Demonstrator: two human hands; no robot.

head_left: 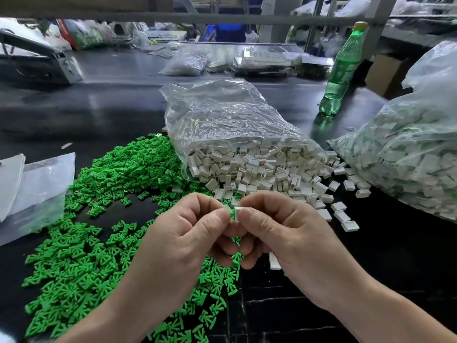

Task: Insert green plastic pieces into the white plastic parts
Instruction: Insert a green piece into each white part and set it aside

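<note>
Frame centre: green piece (231,212) touches white part (238,214). Our left hand (188,231) pinches the green one, our right hand (279,231) pinches the white. Green pile (99,219) lower left, open bag of white parts (235,134) above centre, green bottle (342,70) upper right.

Table (111,115): was dark, glossy and long.
Green pieces (81,243): lay in a broad loose heap on the left and near side.
Clear bag (222,120): lay on its side mid-table, mouth toward the near edge.
White parts (259,167): spilled from that mouth, touching the green heap.
Big bag (408,154): sat full at the right.
Bottle (342,70): stood upright behind it.
Flat bags (37,189): lay at the left edge.
</note>
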